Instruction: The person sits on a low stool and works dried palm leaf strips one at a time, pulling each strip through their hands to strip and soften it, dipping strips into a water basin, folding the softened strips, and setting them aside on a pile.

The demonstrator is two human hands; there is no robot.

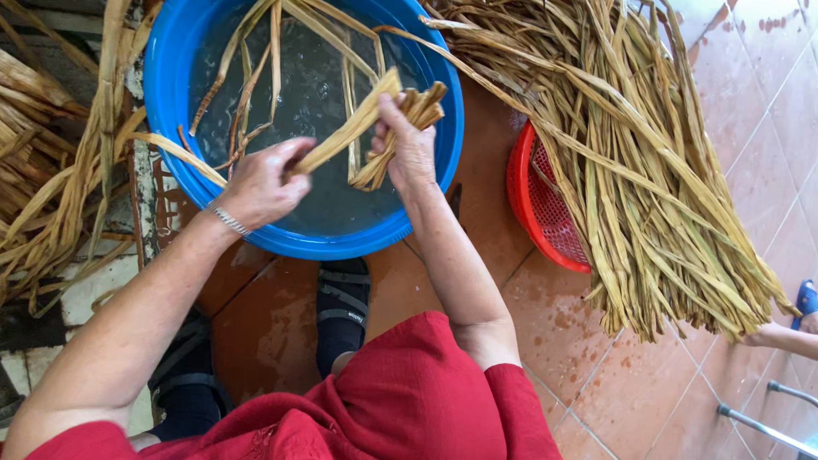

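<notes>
Over a blue plastic basin (179, 51) of water, both my hands work a folded bundle of long dried leaf strips (400, 111). My left hand (260, 183), with a metal bracelet at the wrist, pinches one tan strip that runs up to the right. My right hand (405, 149) is closed around the folded bundle, whose cut ends stick out above the fingers. Several loose strips soak in the water and trail over the basin's rim.
A big heap of dried strips (648, 170) lies across a red plastic basket (532, 196) on the right. More strips (51, 170) pile up at the left. Wet terracotta tiles (648, 392) cover the floor. My sandalled feet (341, 307) stand below the basin. Another person's foot (805, 302) shows at the right edge.
</notes>
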